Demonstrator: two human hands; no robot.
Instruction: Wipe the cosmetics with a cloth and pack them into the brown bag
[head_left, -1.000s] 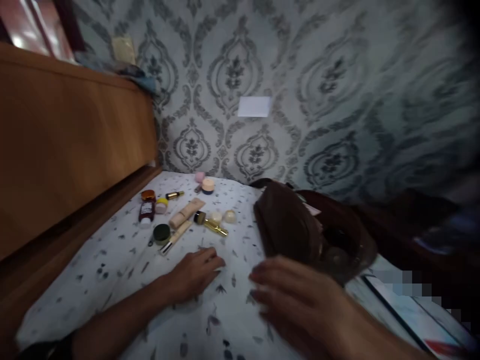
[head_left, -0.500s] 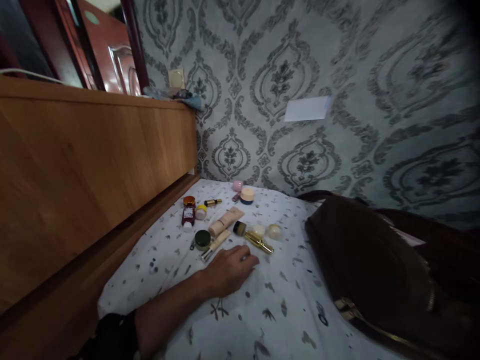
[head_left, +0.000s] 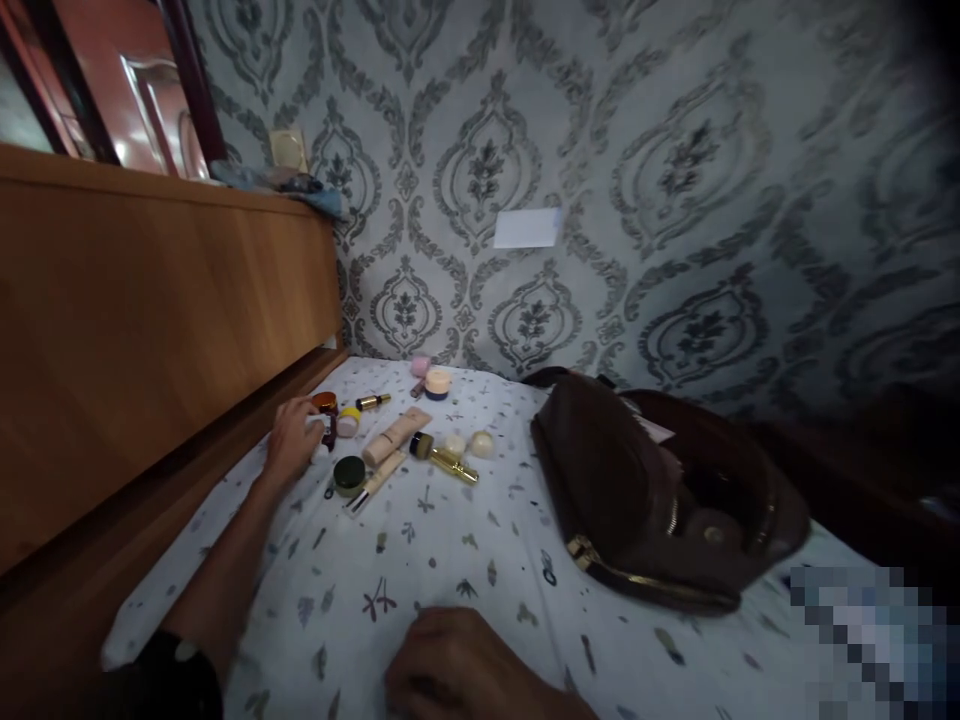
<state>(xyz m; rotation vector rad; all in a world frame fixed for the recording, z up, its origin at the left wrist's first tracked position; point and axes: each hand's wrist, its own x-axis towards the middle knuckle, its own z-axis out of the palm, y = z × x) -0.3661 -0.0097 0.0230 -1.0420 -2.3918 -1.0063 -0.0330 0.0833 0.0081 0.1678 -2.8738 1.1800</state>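
Note:
My left hand (head_left: 291, 440) is at the left of the spread of cosmetics, its fingers bent around the near side of a small dark red bottle (head_left: 330, 430) with a white cap. Beside that bottle are an orange-lidded jar (head_left: 325, 401) and a small yellow-lidded jar (head_left: 349, 421). My right hand (head_left: 457, 665) is low in the middle, over the sheet, with its fingers curled in; whatever may be inside is hidden. Between the hands lie a dark green jar (head_left: 349, 475), a beige tube (head_left: 396, 434), a slimmer tube (head_left: 376, 484) and a gold lipstick tube (head_left: 454, 466).
A brown handbag (head_left: 615, 480) stands open on the right of the patterned sheet (head_left: 480, 560). Further back are a peach-lidded jar (head_left: 437, 384) and a pink jar (head_left: 421, 367). A wooden panel (head_left: 165, 330) borders the left side, and a papered wall (head_left: 480, 130) rises behind.
My left hand has moved left from beside the gold lipstick tube to the dark red bottle. My right hand has come into view at the bottom. The view has turned right, showing more handbag.

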